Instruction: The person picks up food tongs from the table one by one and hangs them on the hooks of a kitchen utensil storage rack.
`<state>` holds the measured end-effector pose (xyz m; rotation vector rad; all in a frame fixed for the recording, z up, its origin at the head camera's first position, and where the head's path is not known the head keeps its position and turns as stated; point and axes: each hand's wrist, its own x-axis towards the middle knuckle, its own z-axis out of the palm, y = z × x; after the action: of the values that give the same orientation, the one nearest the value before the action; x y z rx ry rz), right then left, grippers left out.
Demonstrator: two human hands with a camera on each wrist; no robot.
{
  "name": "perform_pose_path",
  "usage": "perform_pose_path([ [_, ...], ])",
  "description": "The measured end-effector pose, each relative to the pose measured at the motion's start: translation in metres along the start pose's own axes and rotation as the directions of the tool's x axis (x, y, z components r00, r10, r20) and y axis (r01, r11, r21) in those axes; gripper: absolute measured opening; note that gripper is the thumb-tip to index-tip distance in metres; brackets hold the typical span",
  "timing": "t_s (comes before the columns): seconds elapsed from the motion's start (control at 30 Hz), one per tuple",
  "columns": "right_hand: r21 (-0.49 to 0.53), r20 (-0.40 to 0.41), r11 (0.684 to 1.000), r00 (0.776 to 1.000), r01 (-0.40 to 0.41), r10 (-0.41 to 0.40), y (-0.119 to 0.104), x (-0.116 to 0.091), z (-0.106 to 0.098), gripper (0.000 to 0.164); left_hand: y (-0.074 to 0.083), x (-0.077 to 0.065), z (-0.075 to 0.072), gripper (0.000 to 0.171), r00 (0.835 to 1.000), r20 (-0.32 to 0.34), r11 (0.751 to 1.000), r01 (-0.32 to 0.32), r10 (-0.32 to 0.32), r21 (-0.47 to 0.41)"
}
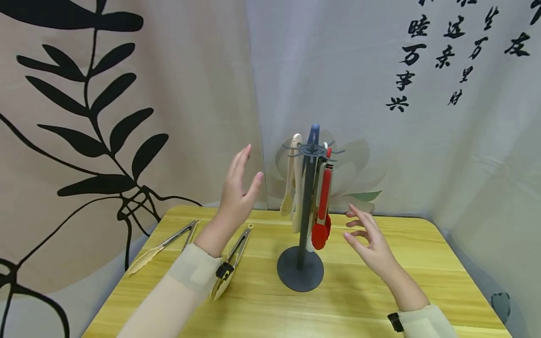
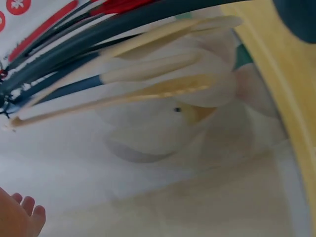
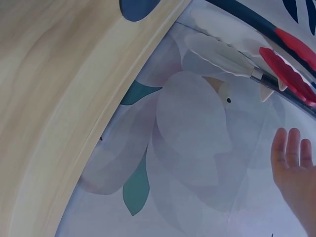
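A dark grey utensil rack [image 1: 300,274] stands on the table with kitchen tools hanging from its hooks. Red-tipped tongs [image 1: 324,192] hang on its right side, and cream-coloured utensils [image 1: 297,188] on its left. To the left of the rack, my left hand [image 1: 237,190] is raised in the air, thumb apart from the fingers, touching nothing. My right hand [image 1: 372,241] hovers right of the red tongs, fingers loosely bent and holding nothing. White-tipped tongs [image 3: 219,54] hang beside the red ones in the right wrist view.
Two metal tongs with cream tips lie on the left of the wooden table [image 1: 372,300]: one pair [image 1: 169,241] near the left edge, another pair [image 1: 242,244] partly behind my left wrist. A printed curtain [image 1: 203,94] hangs behind the table.
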<state>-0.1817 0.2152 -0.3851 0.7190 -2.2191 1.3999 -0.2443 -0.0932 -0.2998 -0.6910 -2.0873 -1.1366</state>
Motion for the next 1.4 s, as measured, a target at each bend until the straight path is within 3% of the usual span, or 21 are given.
perform_pose_path([
  [0.2, -0.043, 0.012, 0.999, 1.0, 0.01, -0.009, -0.002, 0.0, -0.004, 0.067, -0.026, -0.029, 0.001, 0.061, 0.989, 0.091, 0.993, 0.116, -0.118, 0.027],
  [0.3, -0.07, 0.038, 0.998, 0.999, 0.006, -0.003, -0.002, 0.0, -0.008, 0.065, -0.041, -0.047, 0.002, 0.065, 0.967, 0.159, 0.978, 0.188, -0.2, 0.087],
  [0.37, -0.088, 0.059, 0.996, 0.998, 0.002, 0.003, 0.003, 0.001, -0.012, 0.065, -0.052, -0.06, 0.003, 0.068, 0.94, 0.209, 0.959, 0.243, -0.269, 0.144],
  [0.43, -0.111, 0.078, 0.994, 0.997, 0.004, 0.004, 0.01, 0.002, -0.017, 0.066, -0.061, -0.075, 0.004, 0.072, 0.901, 0.255, 0.931, 0.303, -0.35, 0.205],
  [0.57, -0.18, 0.108, 0.984, 0.994, 0.012, 0.007, 0.022, 0.008, -0.028, 0.068, -0.079, -0.103, 0.007, 0.076, 0.834, 0.316, 0.88, 0.361, -0.452, 0.307],
  [0.77, -0.233, 0.145, 0.972, 0.989, 0.007, 0.028, 0.012, 0.024, -0.045, 0.067, -0.099, -0.131, 0.016, 0.077, 0.785, 0.325, 0.82, 0.371, -0.527, 0.435],
  [0.9, -0.252, 0.195, 0.968, 0.98, 0.02, 0.031, -0.002, 0.04, -0.053, 0.069, -0.106, -0.146, 0.019, 0.076, 0.734, 0.329, 0.774, 0.411, -0.594, 0.482],
  [1.07, -0.286, 0.262, 0.956, 0.965, 0.061, 0.016, -0.023, 0.064, -0.06, 0.072, -0.109, -0.159, 0.024, 0.076, 0.71, 0.318, 0.742, 0.424, -0.628, 0.518],
  [1.27, -0.325, 0.282, 0.938, 0.959, 0.122, -0.027, -0.046, 0.096, -0.062, 0.074, -0.112, -0.17, 0.029, 0.071, 0.715, 0.299, 0.732, 0.424, -0.632, 0.533],
  [1.4, -0.355, 0.308, 0.921, 0.95, 0.159, -0.046, -0.065, 0.116, -0.061, 0.075, -0.118, -0.177, 0.032, 0.069, 0.699, 0.291, 0.714, 0.441, -0.653, 0.543],
])
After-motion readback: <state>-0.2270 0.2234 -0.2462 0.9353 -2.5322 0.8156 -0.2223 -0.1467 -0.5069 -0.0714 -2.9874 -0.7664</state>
